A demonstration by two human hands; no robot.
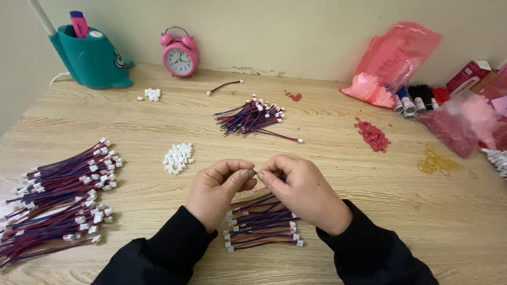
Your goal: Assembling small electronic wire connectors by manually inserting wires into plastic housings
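My left hand (pixel 215 188) and my right hand (pixel 301 190) meet fingertip to fingertip low in the middle of the wooden table (pixel 327 158), pinching a small part between them; it is too small to tell what. The right hand also pinches the end of a thin wire. Under the hands lies a bundle of red and blue wires with white connectors (pixel 261 224). A small heap of white plastic connectors (pixel 178 157) lies just left of and beyond my left hand.
A big pile of wired connectors (pixel 58 200) lies at the left, a smaller one (pixel 252 117) farther back. A teal holder (pixel 92 58), pink alarm clock (pixel 179 53), pink bags (pixel 393 63), red bits (pixel 372 134) and yellow rubber bands (pixel 433 163) stand around.
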